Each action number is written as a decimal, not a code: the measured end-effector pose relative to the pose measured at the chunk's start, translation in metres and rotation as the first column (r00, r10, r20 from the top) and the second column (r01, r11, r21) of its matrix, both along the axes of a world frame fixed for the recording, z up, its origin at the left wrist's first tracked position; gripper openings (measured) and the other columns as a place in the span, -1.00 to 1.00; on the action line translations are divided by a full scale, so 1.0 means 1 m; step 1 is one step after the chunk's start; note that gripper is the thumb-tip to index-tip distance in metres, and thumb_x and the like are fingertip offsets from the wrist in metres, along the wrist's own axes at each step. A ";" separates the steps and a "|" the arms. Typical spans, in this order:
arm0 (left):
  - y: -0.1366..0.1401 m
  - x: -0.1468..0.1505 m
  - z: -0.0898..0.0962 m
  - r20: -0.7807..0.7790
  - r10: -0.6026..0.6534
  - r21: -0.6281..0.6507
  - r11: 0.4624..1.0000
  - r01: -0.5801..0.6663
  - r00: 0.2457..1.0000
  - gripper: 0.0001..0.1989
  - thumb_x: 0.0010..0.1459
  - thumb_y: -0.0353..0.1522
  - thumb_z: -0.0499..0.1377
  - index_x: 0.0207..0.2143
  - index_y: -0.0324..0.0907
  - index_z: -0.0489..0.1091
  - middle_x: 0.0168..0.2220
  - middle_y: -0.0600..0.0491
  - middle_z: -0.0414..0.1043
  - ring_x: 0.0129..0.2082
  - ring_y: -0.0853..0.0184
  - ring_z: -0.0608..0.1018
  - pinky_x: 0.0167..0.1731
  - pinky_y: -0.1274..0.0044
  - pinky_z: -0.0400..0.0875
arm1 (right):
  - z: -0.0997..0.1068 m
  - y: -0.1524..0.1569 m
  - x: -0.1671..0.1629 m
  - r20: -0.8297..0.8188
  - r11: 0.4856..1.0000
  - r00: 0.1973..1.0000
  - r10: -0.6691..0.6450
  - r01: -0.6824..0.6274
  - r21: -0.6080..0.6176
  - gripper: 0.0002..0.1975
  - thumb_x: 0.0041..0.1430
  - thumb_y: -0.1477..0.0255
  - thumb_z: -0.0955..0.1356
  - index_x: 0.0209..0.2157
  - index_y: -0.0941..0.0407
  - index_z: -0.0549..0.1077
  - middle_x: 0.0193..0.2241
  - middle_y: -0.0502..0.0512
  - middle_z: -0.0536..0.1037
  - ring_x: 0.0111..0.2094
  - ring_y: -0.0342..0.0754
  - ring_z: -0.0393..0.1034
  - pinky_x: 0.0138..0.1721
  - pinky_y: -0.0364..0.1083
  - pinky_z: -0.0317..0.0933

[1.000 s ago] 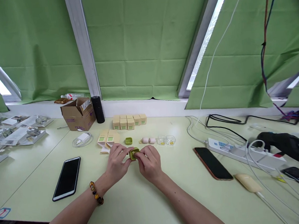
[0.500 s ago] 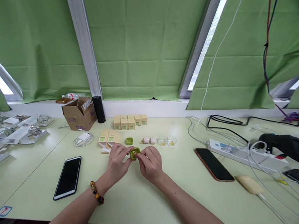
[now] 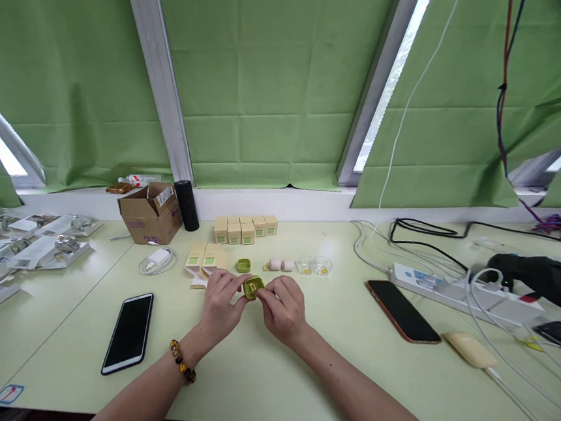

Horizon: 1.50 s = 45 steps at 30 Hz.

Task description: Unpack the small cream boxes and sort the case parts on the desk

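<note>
Between thumb and fingers, my left hand (image 3: 223,305) grips a small olive-green square box (image 3: 253,286), its open top facing me. The fingers of my right hand (image 3: 284,307) are closed at the box's right edge; a small part shows inside, too tiny to identify. Just beyond lies a matching green square piece (image 3: 243,265). Two pale pink rounded pieces (image 3: 281,265) and two clear plastic cups (image 3: 314,266) with yellow bits sit to its right. Opened kraft paper boxes (image 3: 205,263) lie beyond my left hand.
Several small kraft boxes (image 3: 245,230) stand in a row at the back. A phone (image 3: 127,333) lies left, another phone (image 3: 402,311) right, near a power strip (image 3: 464,292) with cables. A cardboard box (image 3: 151,215) and black cylinder (image 3: 186,205) stand back left.
The right fingertips have shifted slightly away from the inside of the green box toward its right edge. Otherwise the view only shifts a little; both hands stay around the box.
</note>
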<state>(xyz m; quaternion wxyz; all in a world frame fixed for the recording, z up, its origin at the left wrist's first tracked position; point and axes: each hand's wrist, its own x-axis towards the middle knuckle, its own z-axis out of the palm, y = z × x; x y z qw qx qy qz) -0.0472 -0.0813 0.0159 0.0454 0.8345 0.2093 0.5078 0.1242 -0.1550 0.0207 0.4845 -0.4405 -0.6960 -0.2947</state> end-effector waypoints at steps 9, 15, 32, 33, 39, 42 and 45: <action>0.015 -0.005 -0.001 0.068 0.107 -0.141 0.985 -0.097 0.992 -0.59 0.17 -0.42 0.37 0.07 -0.06 0.49 -0.32 0.05 0.45 -0.16 0.17 0.40 -0.10 0.32 0.39 | -0.001 -0.005 -0.004 -0.011 0.998 0.999 0.037 -0.036 0.060 -0.82 0.33 0.62 0.31 -0.27 0.09 0.50 -0.49 0.05 0.34 -0.39 -0.03 0.22 -0.35 -0.02 0.11; 0.017 -0.005 0.001 0.159 0.138 -0.190 0.976 -0.107 0.978 -0.58 0.14 -0.38 0.40 0.06 -0.04 0.48 -0.08 -0.02 0.51 0.01 0.11 0.44 0.06 0.22 0.38 | 0.002 -0.002 0.005 -0.137 0.996 0.990 0.038 -0.026 0.088 -0.84 0.32 0.59 0.34 -0.22 0.07 0.52 -0.41 0.09 0.40 -0.34 0.00 0.33 -0.30 0.01 0.23; 0.021 -0.006 0.001 0.361 0.118 -0.540 0.835 0.105 0.925 -0.60 0.24 -0.22 0.30 0.11 -0.07 0.45 0.08 -0.07 0.52 -0.06 0.24 0.55 -0.06 0.38 0.43 | -0.020 0.065 0.048 0.027 0.914 0.978 -0.207 0.203 -0.352 -0.77 0.20 0.70 0.38 -0.35 0.08 0.55 -0.39 0.06 0.63 -0.16 0.06 0.31 -0.16 0.02 0.12; 0.021 -0.006 0.002 0.373 0.114 -0.551 0.825 0.121 0.921 -0.63 0.26 -0.20 0.29 0.08 -0.07 0.46 0.08 -0.08 0.52 -0.05 0.24 0.55 -0.07 0.38 0.43 | -0.023 0.070 0.047 0.041 0.906 0.975 -0.221 0.220 -0.362 -0.77 0.19 0.70 0.39 -0.35 0.08 0.56 -0.37 0.07 0.62 -0.15 0.07 0.31 -0.16 0.02 0.12; 0.022 0.000 0.002 0.481 0.137 -0.641 0.729 0.240 0.866 -0.66 0.24 -0.08 0.28 -0.10 -0.14 0.49 -0.07 -0.07 0.59 -0.11 0.23 0.60 -0.15 0.43 0.44 | -0.035 0.089 0.039 0.088 0.884 0.953 -0.290 0.302 -0.358 -0.78 0.16 0.68 0.41 -0.35 0.08 0.62 -0.24 0.15 0.56 -0.02 0.11 0.26 -0.07 0.06 0.14; 0.024 0.003 0.002 0.545 0.142 -0.683 0.646 0.340 0.826 -0.59 0.16 -0.01 0.33 -0.18 -0.16 0.48 -0.20 -0.05 0.62 -0.20 0.25 0.61 -0.15 0.43 0.45 | -0.037 0.094 0.037 0.089 0.880 0.949 -0.303 0.314 -0.357 -0.76 0.13 0.70 0.41 -0.38 0.07 0.64 -0.23 0.17 0.55 -0.01 0.14 0.24 -0.03 0.10 0.14; 0.023 0.003 0.005 0.579 0.132 -0.716 0.556 0.423 0.805 -0.54 0.11 0.04 0.34 -0.25 -0.17 0.46 -0.25 -0.07 0.65 -0.29 0.27 0.59 -0.17 0.42 0.44 | -0.039 0.095 0.035 0.075 0.872 0.946 -0.315 0.319 -0.371 -0.76 0.11 0.70 0.41 -0.43 0.08 0.64 -0.25 0.18 0.55 -0.02 0.15 0.23 -0.01 0.12 0.14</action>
